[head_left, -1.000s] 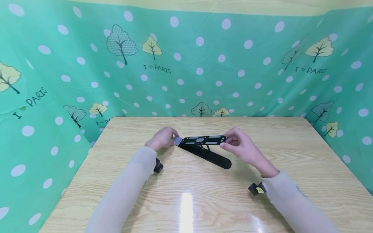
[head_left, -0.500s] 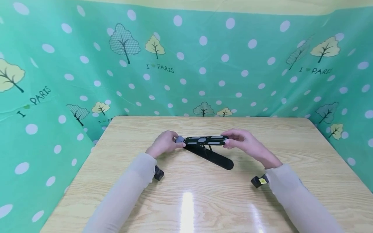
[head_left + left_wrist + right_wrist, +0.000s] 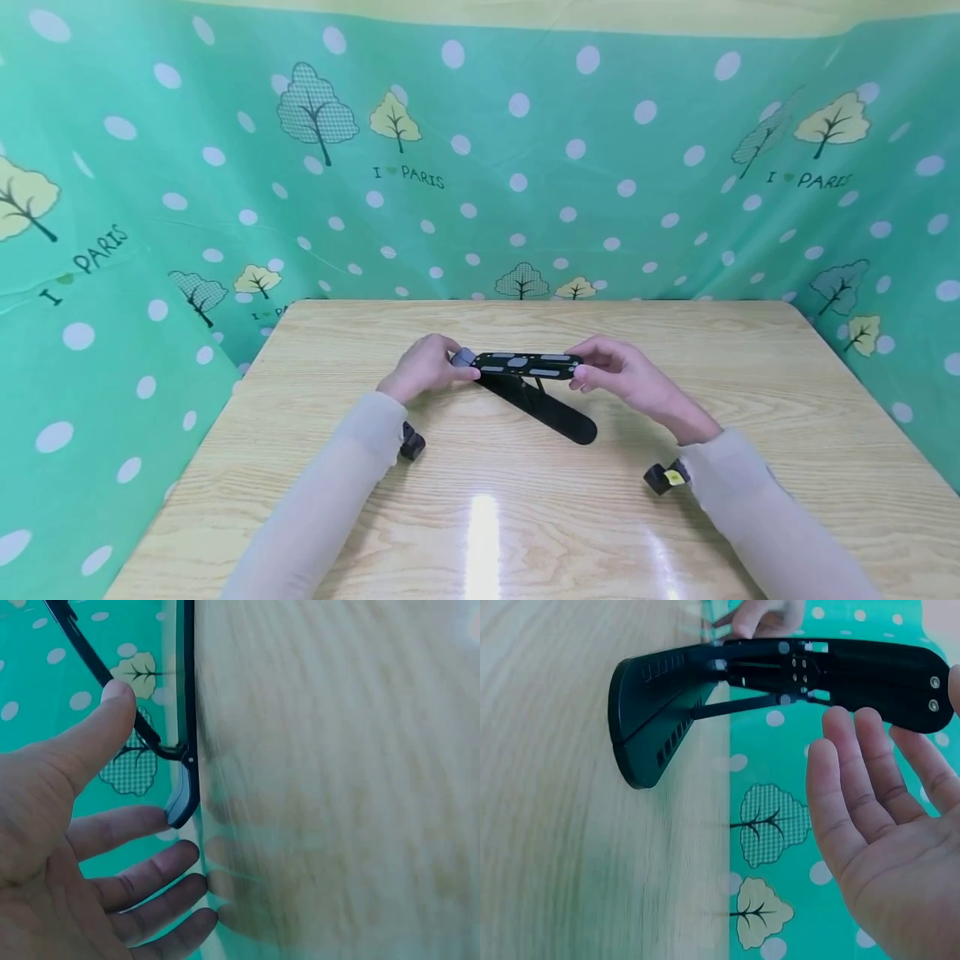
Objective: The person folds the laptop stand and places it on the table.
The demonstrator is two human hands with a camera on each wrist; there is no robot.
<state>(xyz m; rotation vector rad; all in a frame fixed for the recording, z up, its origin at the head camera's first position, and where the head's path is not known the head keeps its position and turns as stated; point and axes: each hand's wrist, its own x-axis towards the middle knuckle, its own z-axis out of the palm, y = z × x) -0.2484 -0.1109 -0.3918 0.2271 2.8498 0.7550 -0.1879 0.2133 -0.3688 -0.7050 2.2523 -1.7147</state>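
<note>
A black folding laptop stand (image 3: 517, 362) with grey pads stands partly unfolded over the table, its upper plate raised above a wide lower plate (image 3: 562, 416). Thin struts (image 3: 739, 706) join the two plates in the right wrist view. My left hand (image 3: 426, 365) holds the hinge end. Its thumb lies on the upper plate, and the index fingertip meets the grey-padded lip (image 3: 178, 801) in the left wrist view; the other fingers are spread. My right hand (image 3: 633, 379) pinches the rounded far end of the upper plate between thumb and index finger, its other fingers extended below.
A wood-grain table (image 3: 420, 517) carries the stand and reflects a bright light near the front. Behind it hangs a green dotted curtain (image 3: 480, 225) with printed trees. Small black wrist cameras (image 3: 663, 478) sit below both sleeves.
My left thumb has shifted from the grey tip onto the upper plate beside the hinge. My right fingers have closed further over the plate's end, which sits slightly lower.
</note>
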